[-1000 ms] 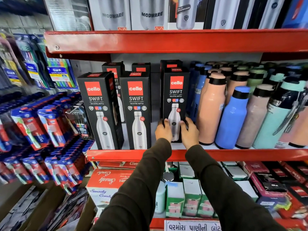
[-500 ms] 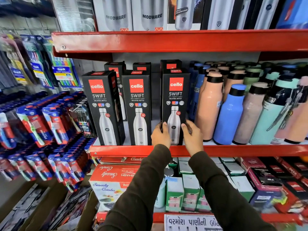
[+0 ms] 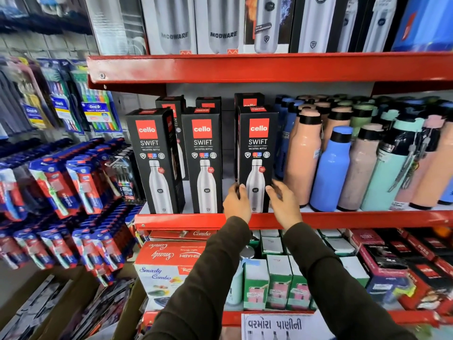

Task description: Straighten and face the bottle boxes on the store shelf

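Three black cello SWIFT bottle boxes stand in the front row of the middle red shelf point(image 3: 343, 219): a left box point(image 3: 157, 158) turned slightly, a middle box point(image 3: 203, 160), and a right box point(image 3: 257, 153) facing out. Behind them stand more cello boxes point(image 3: 248, 100), mostly hidden. My left hand point(image 3: 236, 203) grips the right box's lower left edge. My right hand point(image 3: 284, 204), a little blurred, has its thumb and fingers loosely around the lower right corner. The box's base sits at the shelf's front lip.
Pastel steel bottles point(image 3: 304, 155) stand close to the right box's right side. Modware boxes point(image 3: 220, 23) fill the shelf above. Toothbrush packs point(image 3: 81, 182) hang on the left. Smaller boxes point(image 3: 277, 283) and a Smarty Combo carton point(image 3: 166, 266) sit on the shelf below.
The right box has slid forward from a set-back spot to the front lip, level with the other two. My right hand has loosened and shifted toward the corner.
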Tool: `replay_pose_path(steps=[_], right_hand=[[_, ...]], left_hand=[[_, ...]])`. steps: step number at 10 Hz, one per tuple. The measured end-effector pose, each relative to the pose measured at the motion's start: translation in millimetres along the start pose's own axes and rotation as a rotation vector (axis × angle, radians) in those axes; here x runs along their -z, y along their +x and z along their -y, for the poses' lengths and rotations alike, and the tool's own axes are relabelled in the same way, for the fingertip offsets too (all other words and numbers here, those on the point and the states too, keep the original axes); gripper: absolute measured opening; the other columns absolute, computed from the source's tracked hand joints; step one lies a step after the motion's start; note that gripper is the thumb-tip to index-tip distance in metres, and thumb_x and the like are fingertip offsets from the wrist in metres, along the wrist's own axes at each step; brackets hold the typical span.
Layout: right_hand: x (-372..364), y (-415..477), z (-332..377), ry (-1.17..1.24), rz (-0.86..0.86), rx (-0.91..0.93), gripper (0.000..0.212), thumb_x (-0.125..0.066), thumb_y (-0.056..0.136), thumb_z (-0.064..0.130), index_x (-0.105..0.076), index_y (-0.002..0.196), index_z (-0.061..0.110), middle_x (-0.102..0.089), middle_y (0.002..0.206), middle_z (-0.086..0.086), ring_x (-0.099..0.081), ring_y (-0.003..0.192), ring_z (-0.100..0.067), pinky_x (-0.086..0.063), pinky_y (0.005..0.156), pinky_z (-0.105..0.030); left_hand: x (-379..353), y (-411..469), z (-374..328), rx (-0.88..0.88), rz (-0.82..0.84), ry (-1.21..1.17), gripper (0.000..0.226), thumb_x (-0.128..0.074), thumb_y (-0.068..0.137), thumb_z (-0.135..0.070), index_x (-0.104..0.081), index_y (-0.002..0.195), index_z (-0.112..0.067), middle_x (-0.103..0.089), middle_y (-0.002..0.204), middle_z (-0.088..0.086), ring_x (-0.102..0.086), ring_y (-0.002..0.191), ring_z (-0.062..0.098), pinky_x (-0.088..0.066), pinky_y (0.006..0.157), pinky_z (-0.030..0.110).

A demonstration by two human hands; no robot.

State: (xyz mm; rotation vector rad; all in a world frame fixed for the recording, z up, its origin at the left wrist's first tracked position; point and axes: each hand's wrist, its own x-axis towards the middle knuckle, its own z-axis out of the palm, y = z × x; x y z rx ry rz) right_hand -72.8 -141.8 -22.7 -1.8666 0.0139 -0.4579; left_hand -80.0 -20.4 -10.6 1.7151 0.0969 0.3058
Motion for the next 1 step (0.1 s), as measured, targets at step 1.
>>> replay_pose_path(steps=[1], right_hand=[[23.7,3.3,16.6,0.158,-0.219,0.050,0.028,-0.056,0.095,0.024,-0.062,0.123,0.018,-0.066,0.121,-0.008,-0.061,0.118,-0.028,-0.048,0.104,-0.041]], left_hand=[[2.1,-13.8,-3.6,-0.156,-0.008,-0.031,0.050,-0.043,0.101,-0.028,-0.032,0.148,-0.013,-0.040,0.151,0.006,-0.036,0.141,0.017,-0.023,0.109,0.021]])
